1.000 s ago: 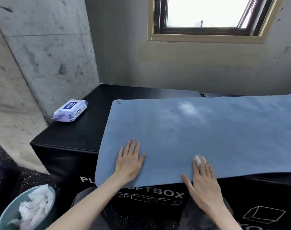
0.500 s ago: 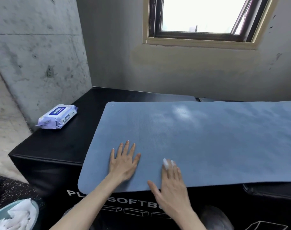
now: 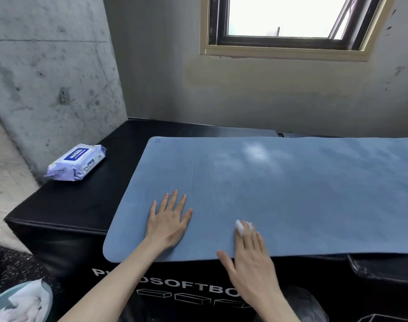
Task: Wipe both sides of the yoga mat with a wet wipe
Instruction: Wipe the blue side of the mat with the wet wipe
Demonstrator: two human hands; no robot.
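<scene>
A: One face of the yoga mat (image 3: 291, 194) is up, so I log one side in work and the underside as not yet shown wiped. I cannot tell from here whether it has been done.

B: Run it left to right for the entry.

A: Far left, low corner: a bin (image 3: 17, 303) with crumpled white wipes in it. Above that, the wipes pack (image 3: 76, 162) lies on the black soft box (image 3: 66, 205), well apart from the mat. The mat lies flat on the box top, its near edge hanging slightly over the front, its right end out of frame.

B: Hands?

A: Left hand (image 3: 168, 223) is flat on the mat near the left end, fingers straight and spread, pressing it down, holding nothing. Right hand (image 3: 249, 259) lies over the near edge, fingers straight, pressing a wet wipe (image 3: 241, 225) onto the surface; only a white bit shows past the fingertips.

B: Progress estimate?

A: My judgement: partway through the top face. Pale sheen patches sit mid-mat toward the far edge, possibly dampness or just window glare. Remaining, as I read it: finish this face, turn the mat, wipe the other.
</scene>
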